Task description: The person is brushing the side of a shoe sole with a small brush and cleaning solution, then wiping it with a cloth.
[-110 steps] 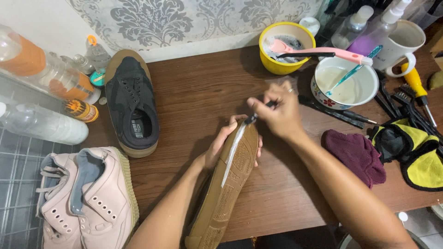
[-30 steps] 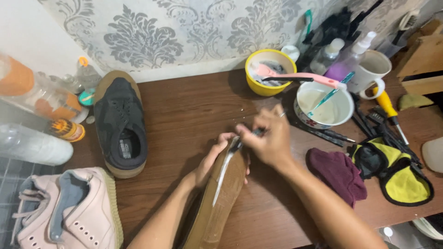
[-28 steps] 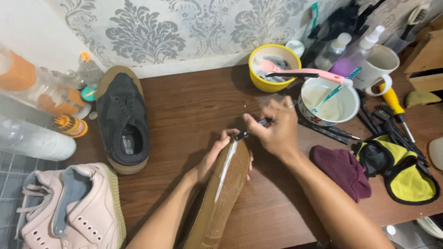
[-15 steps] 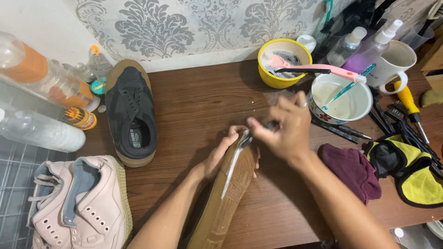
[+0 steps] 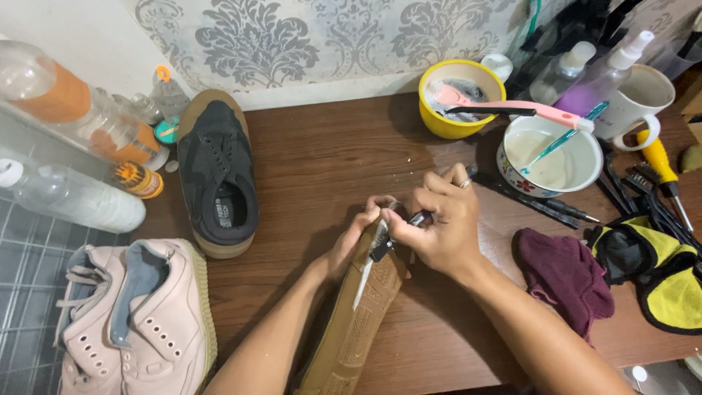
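Scrubbing looks underway: the left hand [image 5: 349,245] grips the upturned brown shoe [image 5: 358,322] on the desk [image 5: 329,153], right hand [image 5: 439,227] fingers closed on a small dark brush [image 5: 401,232] (bristles hidden), needing steady strokes.

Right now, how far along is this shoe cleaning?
In hand: the left hand steadies a shoe turned sole-up while the right hand works a small dark brush along its edge. Its black partner lies on the table; whether it is cleaned, I cannot tell. The pink pair waits aside, seemingly untouched.
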